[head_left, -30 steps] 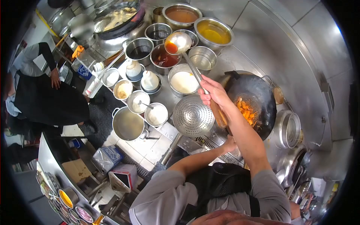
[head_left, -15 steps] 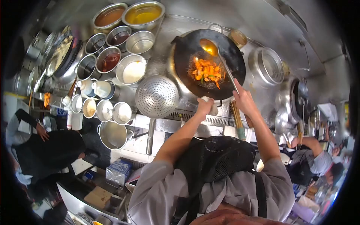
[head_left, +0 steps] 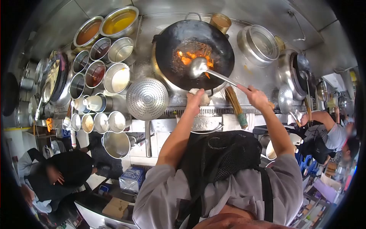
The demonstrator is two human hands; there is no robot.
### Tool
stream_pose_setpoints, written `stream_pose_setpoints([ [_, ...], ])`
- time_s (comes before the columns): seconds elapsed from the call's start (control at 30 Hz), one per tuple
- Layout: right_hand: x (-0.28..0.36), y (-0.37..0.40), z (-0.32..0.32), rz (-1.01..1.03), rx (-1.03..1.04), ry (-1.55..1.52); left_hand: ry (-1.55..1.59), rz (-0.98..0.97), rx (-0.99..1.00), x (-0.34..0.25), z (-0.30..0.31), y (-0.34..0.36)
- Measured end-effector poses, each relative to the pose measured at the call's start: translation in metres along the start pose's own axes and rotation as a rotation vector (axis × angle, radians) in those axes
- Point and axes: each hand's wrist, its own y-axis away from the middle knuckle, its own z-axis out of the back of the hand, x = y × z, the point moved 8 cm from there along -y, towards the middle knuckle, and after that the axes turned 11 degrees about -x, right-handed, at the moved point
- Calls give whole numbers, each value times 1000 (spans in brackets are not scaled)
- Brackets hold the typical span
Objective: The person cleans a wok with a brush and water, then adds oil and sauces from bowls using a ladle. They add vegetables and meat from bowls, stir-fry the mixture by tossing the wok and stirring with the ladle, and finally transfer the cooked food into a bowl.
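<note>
A dark wok (head_left: 164,51) sits on the stove in front of me. Orange food pieces (head_left: 186,60) lie in its middle, partly covered by the ladle (head_left: 198,68). My right hand (head_left: 257,99) is closed around the end of the ladle's long handle; the bowl's rounded back faces up over the food. At the near rim, my left hand (head_left: 194,101) grips a pale cloth (head_left: 204,99) beside the wok's loop handle. A bamboo brush (head_left: 235,106) with a green-wrapped end lies between my hands. Left of the wok rests a perforated strainer (head_left: 147,98).
Metal pots of sauces and seasonings, including a bowl of yellow liquid (head_left: 119,22), stand in rows at left. Stacked metal pans (head_left: 262,45) and a can (head_left: 220,23) are by the wok. Another person (head_left: 57,171) is at lower left, another (head_left: 324,129) at right.
The ladle's bowl has come down from the wok's upper part onto the food and turned over, its back now up. My right hand has swung outward. The camera view has shifted.
</note>
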Motion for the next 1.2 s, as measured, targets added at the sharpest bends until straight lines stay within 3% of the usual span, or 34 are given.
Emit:
stream_pose_setpoints([
  [0.1, -30, 29, 10, -62, -84, 55, 74, 53, 56, 6, -3, -14],
  [0.17, -44, 41, 15, -126, -319, -119, 83, 156, 136, 7, -11, -14],
  [0.23, -52, 50, 6, -181, -336, -193, 53, 142, 115, 3, -14, 6],
  [0.33, -30, 63, 14, -183, -414, -454, 57, -74, 38, -22, -22, 54],
  [0.37, -25, 67, 18, -170, -404, -467, 58, -77, 19, -18, -23, 57],
  [0.43, -12, 78, 21, -90, -411, -783, 63, 0, 51, -13, -27, 58],
  [0.5, -24, 93, 51, -69, -350, -816, 101, -1, 50, -15, -21, 97],
  [0.6, -36, 138, 90, -102, 166, -912, 158, -18, -61, -10, -21, 188],
  [0.63, -42, 146, 87, -136, 357, -940, 143, -16, -83, -3, -21, 188],
  [0.67, -51, 143, 71, 121, 189, -858, 131, -7, -67, 0, -26, 181],
  [0.73, -45, 126, 58, 114, 258, -829, 79, 0, -24, 6, -35, 153],
  [0.83, -28, 85, 5, 240, -71, -846, 42, -68, 10, 43, -18, 127],
  [0.9, -19, 63, -18, -1, -50, -635, 63, -193, 13, 81, 4, 109],
  [1.0, -1, 86, -30, -3, -205, -637, -14, -130, 89, 115, 36, 137],
  [1.03, -3, 95, -29, 7, -209, -632, 24, -116, 111, 113, 36, 149],
  [1.07, -6, 107, -24, 89, -241, -695, -54, -300, 80, 105, 43, 146],
  [1.1, -4, 119, -22, 172, -256, -761, -46, -296, 71, 86, 30, 157],
  [1.17, -6, 139, 1, 156, -124, -795, 59, -23, 16, 39, -6, 191],
  [1.2, -6, 139, 22, 161, -113, -796, 56, -52, 6, 25, -11, 179],
])
